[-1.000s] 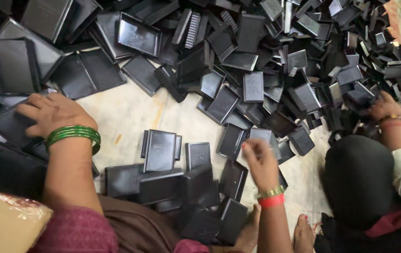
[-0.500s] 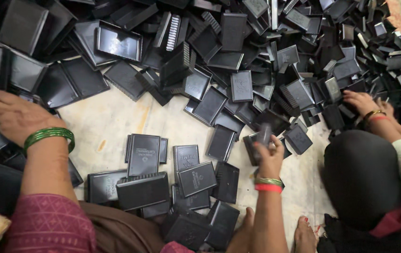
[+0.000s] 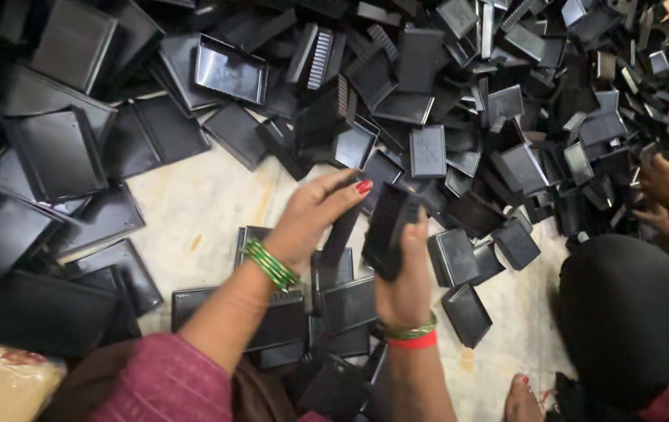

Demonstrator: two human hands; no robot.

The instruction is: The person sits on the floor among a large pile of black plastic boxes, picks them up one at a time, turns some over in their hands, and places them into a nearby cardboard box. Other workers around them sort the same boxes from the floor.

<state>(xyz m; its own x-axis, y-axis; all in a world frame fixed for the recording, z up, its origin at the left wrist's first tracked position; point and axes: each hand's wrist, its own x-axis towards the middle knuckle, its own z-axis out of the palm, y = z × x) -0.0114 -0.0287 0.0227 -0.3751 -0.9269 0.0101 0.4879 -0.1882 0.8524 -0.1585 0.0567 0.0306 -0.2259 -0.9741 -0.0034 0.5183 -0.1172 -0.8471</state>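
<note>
Item: black plastic tray piece (image 3: 387, 228), rectangular, held upright above a pale floor (image 3: 209, 199); long axis running roughly from the wearer's body toward the large heap of black trays (image 3: 428, 86) beyond it. Position: at the near edge of that heap, directly over a small cluster of flat-lying trays (image 3: 342, 301) just in front of the wearer's knees. Right hand (image 3: 406, 277): directly below the piece, fingers curled and closed about its lower end, thumb side wrapped on its edge; wrist with green and red bangles. Left hand (image 3: 315, 215): just left of the piece, fingers extended and loosely together, tips with red nail polish reaching to the piece's upper left edge; whether they press it or only brush it cannot be told. Green bangles at that wrist. Nearer hand: the right, which bears the piece; the left meets it from the side. Also present: a second person seated right of the piece, dark garment (image 3: 624, 312), that person's hand (image 3: 667, 180) in the heap's right margin, well apart from the piece.
</note>
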